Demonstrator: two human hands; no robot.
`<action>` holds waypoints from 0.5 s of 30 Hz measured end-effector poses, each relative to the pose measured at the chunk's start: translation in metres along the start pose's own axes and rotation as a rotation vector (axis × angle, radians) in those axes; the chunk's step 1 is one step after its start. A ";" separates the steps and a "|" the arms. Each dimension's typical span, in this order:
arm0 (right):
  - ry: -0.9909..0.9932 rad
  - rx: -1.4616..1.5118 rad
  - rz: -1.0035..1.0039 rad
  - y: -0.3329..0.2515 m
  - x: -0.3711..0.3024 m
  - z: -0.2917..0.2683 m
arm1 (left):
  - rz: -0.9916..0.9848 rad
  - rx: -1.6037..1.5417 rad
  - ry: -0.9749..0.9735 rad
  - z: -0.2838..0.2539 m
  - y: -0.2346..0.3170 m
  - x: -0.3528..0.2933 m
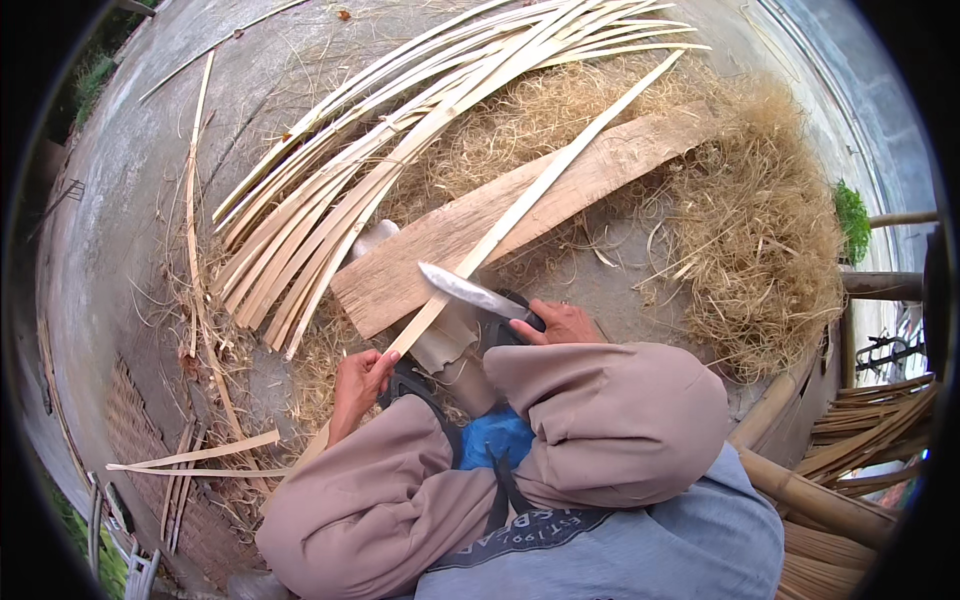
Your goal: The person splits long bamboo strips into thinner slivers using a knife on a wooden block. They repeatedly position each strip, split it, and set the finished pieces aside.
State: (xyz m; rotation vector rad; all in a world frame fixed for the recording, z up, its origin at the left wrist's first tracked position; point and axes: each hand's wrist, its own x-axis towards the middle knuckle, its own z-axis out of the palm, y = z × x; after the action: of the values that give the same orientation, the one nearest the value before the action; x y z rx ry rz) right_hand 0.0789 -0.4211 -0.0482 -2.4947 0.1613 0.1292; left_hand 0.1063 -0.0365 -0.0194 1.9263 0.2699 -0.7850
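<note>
Bent knees [640, 420] nearest; pale strip [560, 172] slants across board [400, 285], knife blade [470, 290] over it. Left hand [362, 385] pinches strip below blade; right hand [562, 323] wraps knife handle [535, 318]. If strip twists, blade could skid toward left hand.

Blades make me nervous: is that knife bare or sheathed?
Bare: the knife shows its silvery blade uncovered to the tip, its handle in the right hand.

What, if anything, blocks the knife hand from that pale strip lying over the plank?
Nothing visible does. The right hand holds the knife, which crosses over the pale strip; whether they touch I cannot tell. The left hand holds that same strip.
</note>
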 end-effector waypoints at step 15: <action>0.035 -0.045 0.160 0.044 0.044 -0.048 | -0.061 -0.101 0.019 -0.039 -0.054 -0.052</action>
State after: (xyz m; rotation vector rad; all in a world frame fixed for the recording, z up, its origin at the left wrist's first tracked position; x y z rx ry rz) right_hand 0.1188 -0.4884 -0.0412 -2.5277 0.3765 0.1566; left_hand 0.0550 0.0306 -0.0139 1.8385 0.3741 -0.7788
